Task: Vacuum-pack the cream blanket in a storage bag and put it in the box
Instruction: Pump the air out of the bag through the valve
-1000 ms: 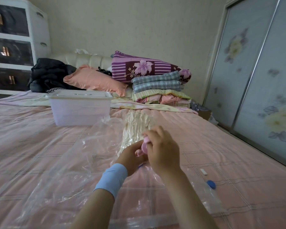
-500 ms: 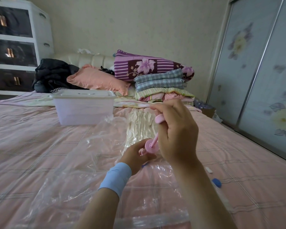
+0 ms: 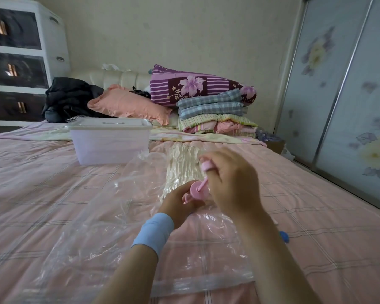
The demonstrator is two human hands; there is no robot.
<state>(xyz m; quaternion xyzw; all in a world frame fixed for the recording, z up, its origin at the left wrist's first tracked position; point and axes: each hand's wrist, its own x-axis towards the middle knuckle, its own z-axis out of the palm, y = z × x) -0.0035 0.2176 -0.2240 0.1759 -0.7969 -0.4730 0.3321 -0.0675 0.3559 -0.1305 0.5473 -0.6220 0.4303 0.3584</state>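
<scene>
Pink plastic, a small hand pump (image 3: 198,190), sits between both hands. The left hand (image 3: 177,205), with a pale blue wristband (image 3: 154,233) on the wrist, curls round the pump's barrel from below. The right hand (image 3: 230,185) grips the pump handle (image 3: 206,166) above it, and a thin rod is bare between handle and barrel.

Under the hands the clear storage bag (image 3: 110,216) lies crinkled on the bed, its thicker near edge crossing under the forearms. The cream blanket (image 3: 181,165) is inside it, just beyond the hands, tightly wrinkled. Beyond and left of the hands stands the translucent box (image 3: 111,145), lid on, close by the bag's far corner.

A blue cap (image 3: 283,236) lies right of the right forearm. The pink checked bedspread (image 3: 31,183) spreads wide to both sides. Farther off are folded bedding (image 3: 213,115), the wardrobe doors (image 3: 342,106) to the right and a drawer unit (image 3: 20,62) to the far left.
</scene>
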